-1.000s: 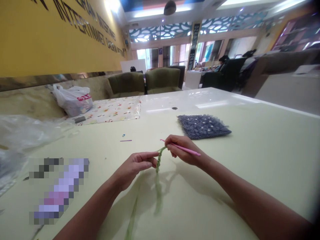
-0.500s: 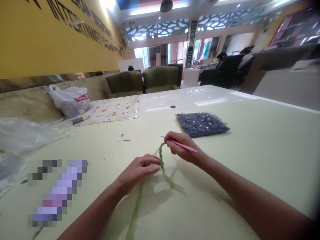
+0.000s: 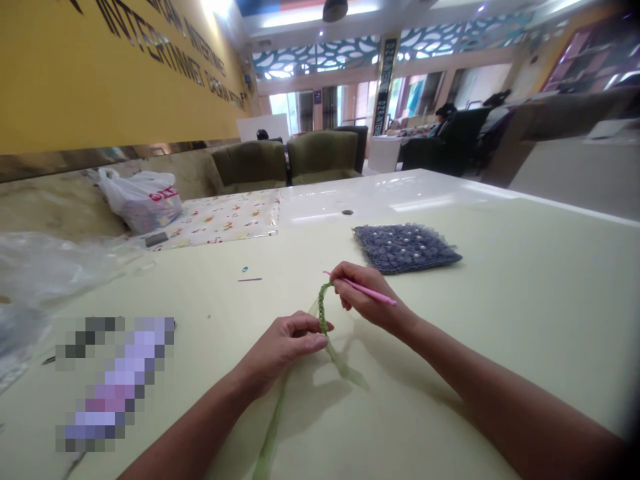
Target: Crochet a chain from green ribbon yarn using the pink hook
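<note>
My right hand (image 3: 364, 297) grips a pink crochet hook (image 3: 373, 294), its tip at the top of a short green crocheted chain (image 3: 323, 308). My left hand (image 3: 287, 347) pinches the lower end of that chain between thumb and fingers. A green ribbon yarn (image 3: 273, 430) runs from the chain down toward me, and a loose tail lies on the pale table (image 3: 500, 300) below the hands.
A grey-blue crocheted square with white beads (image 3: 405, 247) lies beyond my right hand. A small purple needle (image 3: 250, 279) and a blue marker (image 3: 245, 269) sit left of centre. Clear plastic (image 3: 45, 267), a white bag (image 3: 140, 198) and a patterned sheet (image 3: 225, 218) lie far left.
My left hand has slid lower along the chain, toward me, and the chain now stretches taut between the hands. The yarn tail has swung rightward onto the table.
</note>
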Demonstrator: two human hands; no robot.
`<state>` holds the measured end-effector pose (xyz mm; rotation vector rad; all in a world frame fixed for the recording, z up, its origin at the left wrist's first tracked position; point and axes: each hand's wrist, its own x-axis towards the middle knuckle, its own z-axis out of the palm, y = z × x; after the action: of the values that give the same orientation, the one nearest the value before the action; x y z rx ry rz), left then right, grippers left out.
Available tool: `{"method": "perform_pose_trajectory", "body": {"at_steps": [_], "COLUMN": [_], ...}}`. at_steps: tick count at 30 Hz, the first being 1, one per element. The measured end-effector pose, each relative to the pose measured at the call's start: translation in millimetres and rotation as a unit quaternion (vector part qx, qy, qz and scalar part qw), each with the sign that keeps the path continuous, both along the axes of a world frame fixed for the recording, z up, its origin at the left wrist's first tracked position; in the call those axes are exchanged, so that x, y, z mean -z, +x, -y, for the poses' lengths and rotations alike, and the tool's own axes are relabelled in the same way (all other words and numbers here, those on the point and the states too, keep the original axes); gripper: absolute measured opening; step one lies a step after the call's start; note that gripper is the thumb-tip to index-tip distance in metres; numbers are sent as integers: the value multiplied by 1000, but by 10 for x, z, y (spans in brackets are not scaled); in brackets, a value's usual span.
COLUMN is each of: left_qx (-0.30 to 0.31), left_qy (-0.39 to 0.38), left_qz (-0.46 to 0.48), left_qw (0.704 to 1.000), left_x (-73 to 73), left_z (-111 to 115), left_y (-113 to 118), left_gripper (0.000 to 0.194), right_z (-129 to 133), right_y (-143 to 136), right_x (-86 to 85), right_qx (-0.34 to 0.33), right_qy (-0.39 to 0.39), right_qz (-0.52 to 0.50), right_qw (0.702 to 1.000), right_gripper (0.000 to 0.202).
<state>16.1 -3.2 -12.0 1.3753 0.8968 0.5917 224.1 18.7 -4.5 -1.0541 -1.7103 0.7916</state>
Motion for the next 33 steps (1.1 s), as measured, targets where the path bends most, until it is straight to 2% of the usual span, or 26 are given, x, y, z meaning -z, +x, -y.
{"method": "perform_pose_trajectory", "body": {"at_steps": [12,22,33], "left_qx": [-61,-56,-50], "left_qy": [-23,-12,-5], "left_qz": [13,19,26], "left_qw": [998,998,998], "left_x": [-20,-13,13], "left_z": [18,-6,18], "left_y": [8,6,40], "left_gripper": [12,21,19], "right_z": [-7,29,89], "right_y": [-8,-10,-88], "right_x": [21,-24,-26], "right_qx": [28,27,53], "right_qy": [-7,-11,5], "right_qz": [-21,-19,5], "right_qw": [999,999,999], "right_gripper": [8,9,11]}}
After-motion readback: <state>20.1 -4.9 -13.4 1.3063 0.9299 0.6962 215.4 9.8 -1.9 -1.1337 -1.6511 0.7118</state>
